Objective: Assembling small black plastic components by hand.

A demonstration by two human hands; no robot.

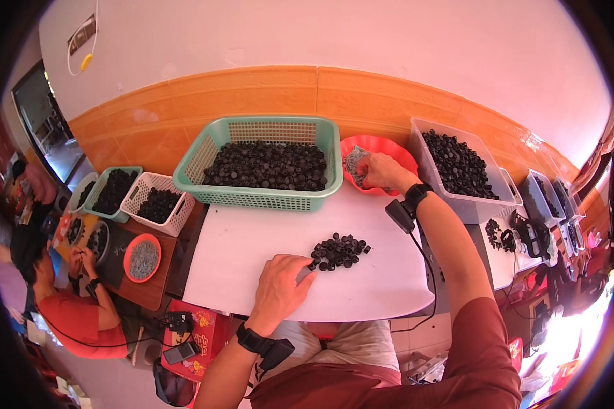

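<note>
My left hand [282, 290] rests on the white board [252, 245], with thumb and fingers closed around a small dark part [305, 274]. Right beside those fingertips lies a loose pile of small black caps [339, 251]. My right hand [381, 172] reaches into a red scalloped bowl [406, 158] at the back. Small grey metal pieces [353, 161], perhaps screws, fill that bowl. Its fingers are bent together and pointing down among the pieces; their tips are hidden, so what they pinch cannot be made out.
A green basket [258, 199] of black caps stands behind the board; a clear bin [467, 198] of them is right of the bowl. At left, a co-worker [82, 307] sits near smaller baskets and an orange-rimmed bowl [142, 258]. A cable [426, 273] hangs from my right wrist.
</note>
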